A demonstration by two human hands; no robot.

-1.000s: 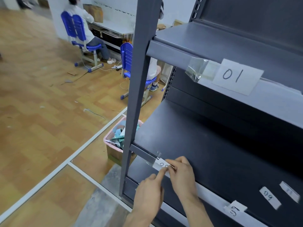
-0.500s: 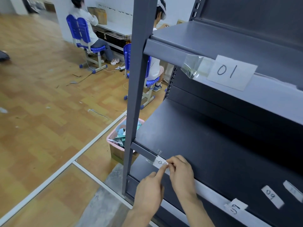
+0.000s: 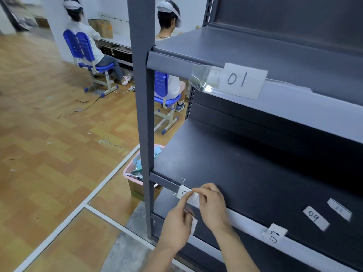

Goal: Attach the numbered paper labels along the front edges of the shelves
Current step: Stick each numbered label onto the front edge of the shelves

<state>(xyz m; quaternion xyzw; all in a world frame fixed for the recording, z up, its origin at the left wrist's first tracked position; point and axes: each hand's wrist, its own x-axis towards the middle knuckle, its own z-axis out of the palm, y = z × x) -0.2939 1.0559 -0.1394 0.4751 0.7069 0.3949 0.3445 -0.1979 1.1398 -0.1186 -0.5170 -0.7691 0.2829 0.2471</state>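
"Starting with the dark grey metal shelving unit (image 3: 141,95), has anything moved?" the first asks.

"Not the unit," the second answers. "Its upper shelf edge (image 3: 170,63) carries the white paper label marked 01 (image 3: 242,80) under a strip of clear tape (image 3: 200,77), as it did a second ago. The change is low down, at the left end of the lower shelf's front edge (image 3: 245,222). The person's left hand (image 3: 176,222) had one forefinger pressed up against the small white paper label (image 3: 184,192). Now its thumb and forefinger pinch that label's lower edge. The right hand (image 3: 212,205) keeps its curled fingertips gripping the label's upper right part."

"What does that mean for the job?"

"Probably the slip is placed and is being smoothed onto the edge. Whether it is fixed cannot be told. More remain: a loose slip marked 09 (image 3: 315,217) and a blurred slip (image 3: 339,210) lie on the lower shelf board (image 3: 235,163), well to the right. A slip marked like a 5 (image 3: 275,233) sits at the front edge near them."

"Any containers?"

"One: a pink plastic basket (image 3: 133,173) on the floor behind the post, seemingly resting on a brown cardboard box (image 3: 137,188). It holds blue-green paper scraps (image 3: 137,169). A white scrap (image 3: 193,225) shows beside the left palm. Whether that hand holds it cannot be told."
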